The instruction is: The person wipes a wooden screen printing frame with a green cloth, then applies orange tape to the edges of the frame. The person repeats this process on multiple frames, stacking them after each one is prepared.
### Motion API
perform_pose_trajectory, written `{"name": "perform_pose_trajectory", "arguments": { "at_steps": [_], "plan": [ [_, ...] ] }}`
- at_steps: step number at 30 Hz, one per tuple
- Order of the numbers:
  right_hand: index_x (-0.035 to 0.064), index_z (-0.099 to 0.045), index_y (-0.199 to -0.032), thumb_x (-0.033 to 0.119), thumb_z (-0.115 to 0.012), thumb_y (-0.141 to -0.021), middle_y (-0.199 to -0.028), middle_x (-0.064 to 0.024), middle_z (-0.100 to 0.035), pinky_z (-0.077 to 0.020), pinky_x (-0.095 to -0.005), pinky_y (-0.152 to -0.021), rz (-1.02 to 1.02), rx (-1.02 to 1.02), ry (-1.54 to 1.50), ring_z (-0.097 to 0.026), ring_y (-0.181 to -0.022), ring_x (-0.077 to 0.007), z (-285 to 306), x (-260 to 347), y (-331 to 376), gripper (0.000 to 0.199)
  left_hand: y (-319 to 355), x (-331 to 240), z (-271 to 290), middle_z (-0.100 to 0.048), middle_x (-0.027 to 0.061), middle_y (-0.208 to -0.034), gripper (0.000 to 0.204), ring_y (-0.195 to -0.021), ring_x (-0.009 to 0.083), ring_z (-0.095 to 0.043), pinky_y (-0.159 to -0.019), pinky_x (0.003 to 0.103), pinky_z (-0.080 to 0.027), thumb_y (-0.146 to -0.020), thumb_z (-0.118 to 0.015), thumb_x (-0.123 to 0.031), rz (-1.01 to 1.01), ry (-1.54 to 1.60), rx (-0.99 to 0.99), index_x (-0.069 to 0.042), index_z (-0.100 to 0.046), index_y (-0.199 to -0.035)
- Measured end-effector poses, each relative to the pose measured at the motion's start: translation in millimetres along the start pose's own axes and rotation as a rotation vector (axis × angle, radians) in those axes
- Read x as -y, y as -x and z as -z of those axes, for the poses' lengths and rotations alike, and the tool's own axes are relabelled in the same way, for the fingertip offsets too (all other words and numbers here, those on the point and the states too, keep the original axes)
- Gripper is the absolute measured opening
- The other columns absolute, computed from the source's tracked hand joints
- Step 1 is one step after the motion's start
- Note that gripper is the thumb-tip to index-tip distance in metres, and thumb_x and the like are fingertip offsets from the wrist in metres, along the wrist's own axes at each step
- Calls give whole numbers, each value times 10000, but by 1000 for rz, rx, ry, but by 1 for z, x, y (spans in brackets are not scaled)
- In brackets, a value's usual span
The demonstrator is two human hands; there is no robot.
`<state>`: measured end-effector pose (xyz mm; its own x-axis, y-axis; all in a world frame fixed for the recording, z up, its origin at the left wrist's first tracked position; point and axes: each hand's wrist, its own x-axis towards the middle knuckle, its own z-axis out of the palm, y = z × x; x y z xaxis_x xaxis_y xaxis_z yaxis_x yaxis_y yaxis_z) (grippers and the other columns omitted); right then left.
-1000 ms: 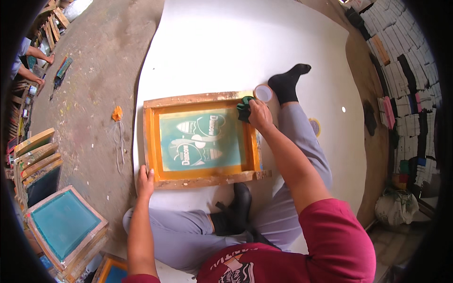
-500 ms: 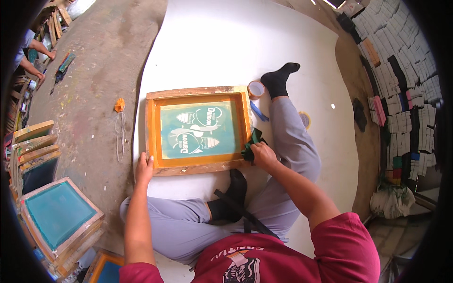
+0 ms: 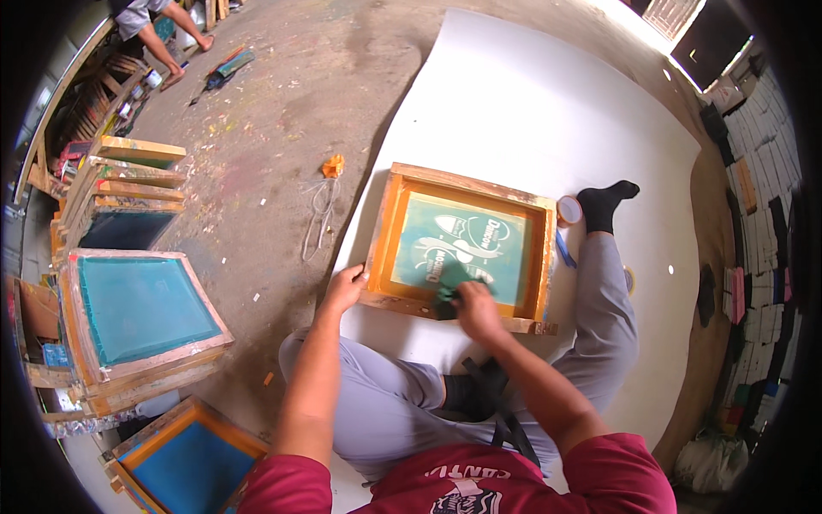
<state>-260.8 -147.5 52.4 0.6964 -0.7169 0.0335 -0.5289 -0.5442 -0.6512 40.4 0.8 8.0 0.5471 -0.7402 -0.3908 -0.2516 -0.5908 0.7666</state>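
On the white sheet (image 3: 505, 94) in front of me lies a wooden screen-printing frame (image 3: 471, 182), its green mesh carrying a pale design. Its near left corner is gripped by my left hand (image 3: 344, 289), fingers closed around the wood. A bunched dark green cloth (image 3: 449, 295) is held in my right hand (image 3: 481, 313), over the near side of the frame. The cloth covers part of the design; whether it presses on the mesh I cannot tell. My legs are bent around the frame.
A tape roll (image 3: 568, 211) and a blue strip (image 3: 565, 249) lie right of the frame. Screen frames (image 3: 145, 308) are stacked at left, with a blue-meshed frame (image 3: 193, 454) nearer. An orange crumpled piece (image 3: 332, 166) with string lies on the floor. Another person's legs (image 3: 158, 43) show far left.
My right hand has carried the green cloth leftward from the frame's right edge to over its near side. My left hand stays on the corner. The view has turned left.
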Motion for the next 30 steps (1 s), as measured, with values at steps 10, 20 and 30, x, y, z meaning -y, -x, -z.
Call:
{"name": "perform_pose_trajectory", "arguments": {
  "at_steps": [10,20,30],
  "plan": [
    [50,-621,-997,46,-666,-915,-992,-206,-666,-546,-554,-816,-21,-143,-67,-666,-964,-461,-142,81,-119,94,-6,-1,-4,-705,288,-1213,370,-1147,447,-679,-994,466,-532,-970,-626,-175,-35,-116,-1,-87,-727,-1315],
    [47,-702,-1001,44,-615,-889,-1061,-207,-692,-539,-543,-878,-101,-288,18,-663,-1031,-442,-119,39,-293,142,-9,15,-5,-676,238,-1011,373,-978,377,-707,-891,444,-539,-1006,-669,-260,-44,-26,81,-100,-697,-1342],
    [62,-628,-984,-29,-619,-810,-1012,-167,-676,-566,-499,-827,182,-75,125,-657,-987,-403,-128,44,-194,196,-23,40,-9,-679,212,-978,342,-873,296,-709,-794,408,-545,-1028,-654,-291,56,83,214,7,-739,-1174]
  ]
}}
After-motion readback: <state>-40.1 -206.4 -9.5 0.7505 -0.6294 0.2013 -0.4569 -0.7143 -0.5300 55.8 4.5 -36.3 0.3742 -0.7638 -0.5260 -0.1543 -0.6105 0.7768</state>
